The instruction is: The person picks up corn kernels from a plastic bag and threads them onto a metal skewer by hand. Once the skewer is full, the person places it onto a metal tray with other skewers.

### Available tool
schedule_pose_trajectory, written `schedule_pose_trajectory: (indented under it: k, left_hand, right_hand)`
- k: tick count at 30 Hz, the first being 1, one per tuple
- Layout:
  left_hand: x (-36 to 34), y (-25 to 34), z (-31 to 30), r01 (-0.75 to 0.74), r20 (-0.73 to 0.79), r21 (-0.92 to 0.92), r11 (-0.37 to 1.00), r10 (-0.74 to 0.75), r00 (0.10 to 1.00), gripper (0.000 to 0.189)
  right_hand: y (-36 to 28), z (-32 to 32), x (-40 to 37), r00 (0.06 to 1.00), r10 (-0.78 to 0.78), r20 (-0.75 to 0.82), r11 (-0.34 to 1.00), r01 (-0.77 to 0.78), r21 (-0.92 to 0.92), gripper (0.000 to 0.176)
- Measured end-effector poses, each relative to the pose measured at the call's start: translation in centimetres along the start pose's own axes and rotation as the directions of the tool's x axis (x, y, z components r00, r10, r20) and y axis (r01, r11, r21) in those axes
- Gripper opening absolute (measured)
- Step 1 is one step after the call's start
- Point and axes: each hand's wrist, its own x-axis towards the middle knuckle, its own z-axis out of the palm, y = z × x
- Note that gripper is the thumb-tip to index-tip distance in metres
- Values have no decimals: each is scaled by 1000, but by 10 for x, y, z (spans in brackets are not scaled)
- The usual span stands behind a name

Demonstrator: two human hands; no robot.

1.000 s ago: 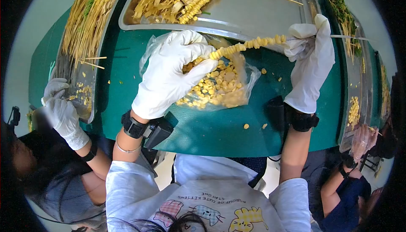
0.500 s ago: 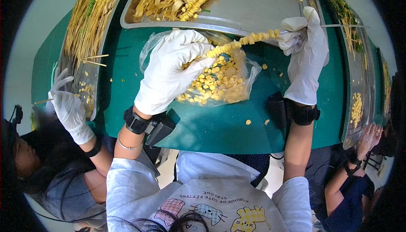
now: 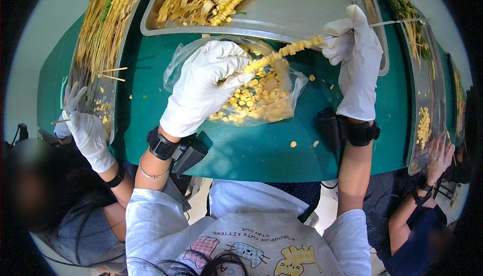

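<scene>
A skewer threaded with yellow corn kernels (image 3: 284,52) slants up between my hands. My right hand (image 3: 354,49), in a white glove, is closed around the stick just past the kernels, and the bare stick pokes out on its right side. My left hand (image 3: 204,85), also gloved, pinches with thumb and fingers at the skewer's lower left end; its fingertips partly hide that end. Underneath lies an open clear plastic bag (image 3: 298,86) of loose corn kernels (image 3: 256,97), partly covered by my left hand.
A metal tray (image 3: 302,12) behind holds filled skewers, bare sticks and brownish folded strips (image 3: 183,4). Loose kernels (image 3: 293,144) dot the green table (image 3: 251,150). More skewer trays stand left (image 3: 121,39) and right (image 3: 412,120), with a co-worker's gloved hand (image 3: 88,132) and another co-worker's hand (image 3: 440,160) beside them.
My right hand has shifted slightly left with the skewer, while my left hand stays nearly in place. The co-worker on the left has turned their head.
</scene>
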Motion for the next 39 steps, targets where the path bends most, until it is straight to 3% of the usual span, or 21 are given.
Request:
schedule_pose_trajectory:
  k: [4, 8, 10, 13, 15, 16, 19, 23, 24, 27, 28, 29, 31, 35, 36, 37, 39]
  left_hand:
    - [0, 0, -1, 4, 16, 17, 1000, -5, 1000, 20]
    - [0, -2, 1, 36, -61, -24, 999, -37, 997, 16]
    - [1, 0, 3, 123, -107, -195, 973, -146, 983, 15]
    - [3, -1, 3, 186, -165, -353, 917, -256, 952, 15]
    - [4, -2, 4, 170, -230, -422, 890, -287, 930, 15]
    - [2, -6, 6, 226, -196, -556, 800, -390, 900, 13]
    - [4, -9, 2, 283, -186, -601, 747, -476, 860, 12]
    - [6, -1, -6, 309, -95, -777, 549, -587, 804, 19]
    - [6, -2, -6, 284, -87, -828, 483, -612, 786, 19]
    - [7, -5, -14, 308, -8, -889, 340, -683, 731, 19]
    - [8, -7, -13, 285, -11, -905, 314, -688, 726, 18]
    - [3, -14, -9, 218, -32, -927, 305, -644, 765, 17]
    - [0, -24, -6, 128, -45, -958, 255, -577, 815, 16]
    - [2, -14, -9, 165, -12, -957, 237, -602, 799, 18]
    - [5, -6, -12, 191, 1, -952, 241, -619, 785, 20]
    - [7, -2, -14, 216, 12, -945, 245, -636, 772, 23]
    - [4, -10, -15, 202, 16, -940, 276, -555, 832, 24]
  right_hand:
    - [1, -5, -2, 996, 74, 49, 996, -76, 49, 38]
    - [0, -4, -2, 999, 36, 10, 994, -37, 108, 40]
    - [2, -6, 2, 1000, 10, 4, 993, -10, 118, 50]
    - [-9, 1, -1, 997, 53, 57, 964, -66, 258, 48]
    - [-13, -1, -4, 985, 25, 173, 966, -68, 248, 48]
    - [-15, -1, -5, 973, 14, 231, 967, -71, 243, 47]
    - [-17, -8, -4, 904, 17, 428, 980, -99, 171, 44]
    - [-39, -1, -12, 866, 122, 485, 993, -105, -61, 44]
    - [-42, -4, -13, 835, 81, 545, 995, -33, -96, 47]
    - [-59, -6, -32, 728, 146, 670, 988, -72, -138, 42]
    - [-65, -11, -29, 567, 215, 795, 974, -186, -130, 35]
    - [-68, -8, -43, 567, 202, 798, 976, -181, -118, 32]
    - [-76, -2, -53, 539, 237, 808, 965, -33, -261, 33]
    - [-74, 5, -68, 446, 223, 867, 968, 7, -252, 48]
    - [-67, 7, -69, 405, 169, 898, 967, 108, -231, 57]
    - [-65, 9, -72, 420, 151, 895, 961, 151, -233, 58]
    - [-64, 12, -80, 444, 112, 889, 942, 239, -238, 59]
